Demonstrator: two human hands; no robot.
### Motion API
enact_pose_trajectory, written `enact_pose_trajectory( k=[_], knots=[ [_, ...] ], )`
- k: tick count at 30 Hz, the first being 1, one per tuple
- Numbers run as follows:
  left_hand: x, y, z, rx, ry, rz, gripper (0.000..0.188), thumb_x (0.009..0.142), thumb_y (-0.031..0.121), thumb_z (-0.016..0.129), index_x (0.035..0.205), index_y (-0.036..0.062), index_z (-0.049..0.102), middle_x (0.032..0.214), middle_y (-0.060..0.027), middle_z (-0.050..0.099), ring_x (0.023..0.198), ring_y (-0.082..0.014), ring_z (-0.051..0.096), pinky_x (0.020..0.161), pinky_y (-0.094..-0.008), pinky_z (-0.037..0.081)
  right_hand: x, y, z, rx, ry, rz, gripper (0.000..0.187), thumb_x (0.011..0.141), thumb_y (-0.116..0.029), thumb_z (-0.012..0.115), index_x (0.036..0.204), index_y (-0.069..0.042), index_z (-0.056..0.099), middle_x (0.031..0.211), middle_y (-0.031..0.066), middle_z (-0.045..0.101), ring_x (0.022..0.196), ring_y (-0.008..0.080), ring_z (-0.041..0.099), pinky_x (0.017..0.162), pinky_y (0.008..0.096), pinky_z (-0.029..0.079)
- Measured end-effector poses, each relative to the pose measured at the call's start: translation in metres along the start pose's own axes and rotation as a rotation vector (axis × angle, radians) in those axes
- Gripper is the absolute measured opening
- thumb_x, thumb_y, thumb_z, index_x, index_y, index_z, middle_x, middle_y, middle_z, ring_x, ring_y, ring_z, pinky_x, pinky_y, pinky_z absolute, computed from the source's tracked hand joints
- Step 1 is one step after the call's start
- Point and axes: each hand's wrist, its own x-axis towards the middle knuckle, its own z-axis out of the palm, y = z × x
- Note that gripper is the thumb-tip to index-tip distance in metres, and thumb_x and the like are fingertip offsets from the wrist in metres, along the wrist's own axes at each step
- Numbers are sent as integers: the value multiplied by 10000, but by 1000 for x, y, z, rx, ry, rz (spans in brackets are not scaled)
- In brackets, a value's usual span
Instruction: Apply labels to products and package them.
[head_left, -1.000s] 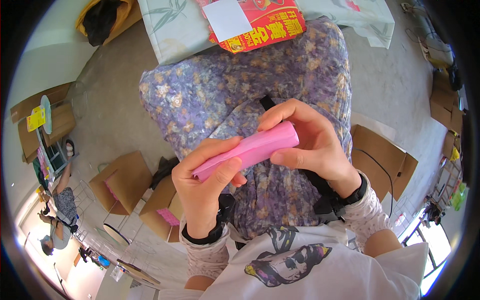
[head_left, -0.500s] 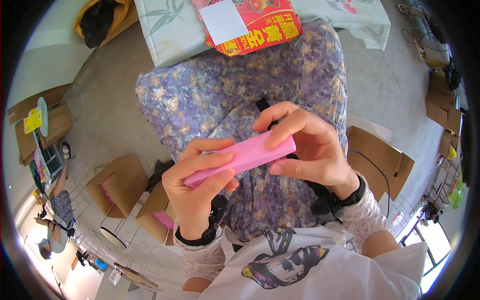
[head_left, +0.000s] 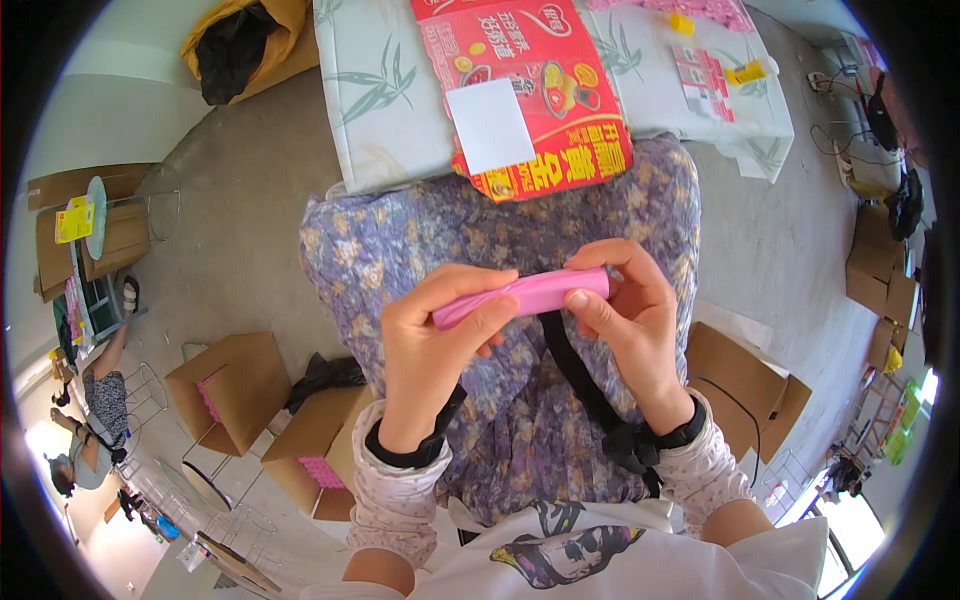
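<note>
A smooth pink roll [head_left: 545, 292], perhaps of thin plastic, lies level between my two hands above my lap. Its left end is gripped by my left hand [head_left: 425, 325], with the thumb in front and the fingers over the top and behind. My right hand [head_left: 640, 325] pinches the right end between thumb and fingers. Beneath them spreads a purple floral cloth [head_left: 400, 240] over my lap. Just beyond it, a red and yellow cardboard sheet [head_left: 590, 120] lies on the table with a blank white card [head_left: 490, 125] on top.
The table [head_left: 365, 110] has a pale leaf-patterned cover, with small pink-and-white cards [head_left: 705, 85] and a yellow bottle [head_left: 750, 70] at its right. Open cardboard boxes stand at left [head_left: 230, 385] and right [head_left: 735, 375]. Another person [head_left: 100, 400] is at far left.
The roll has turned from slanting to nearly level. My right fingers, earlier loosely over its top, now pinch its end. The view has tilted, showing more of the table.
</note>
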Motion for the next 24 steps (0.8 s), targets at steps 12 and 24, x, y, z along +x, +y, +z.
enact_pose_trajectory(
  k=[12, 24],
  knots=[
    [117, -27, -30, -101, -45, 57, 247, 871, 114, 680, 1070, -21, 624, 894, -50, 633, 749, -89, 584, 660, -226, 462, 119, 22, -15, -129, -10, 84, 243, 894, -101, 654, 1102, -1, 579, 794, 17, 633, 675, 58, 586, 602, 202, 469],
    [167, -52, -21, 634, 282, 402, 204, 781, 161, 756, 952, 61, 709, 919, -15, 592, 789, -111, 516, 685, -245, 375, 175, 54, -30, -391, 55, -56, 204, 836, -49, 694, 1021, -9, 618, 879, 23, 551, 595, 49, 506, 546, 215, 408]
  ],
)
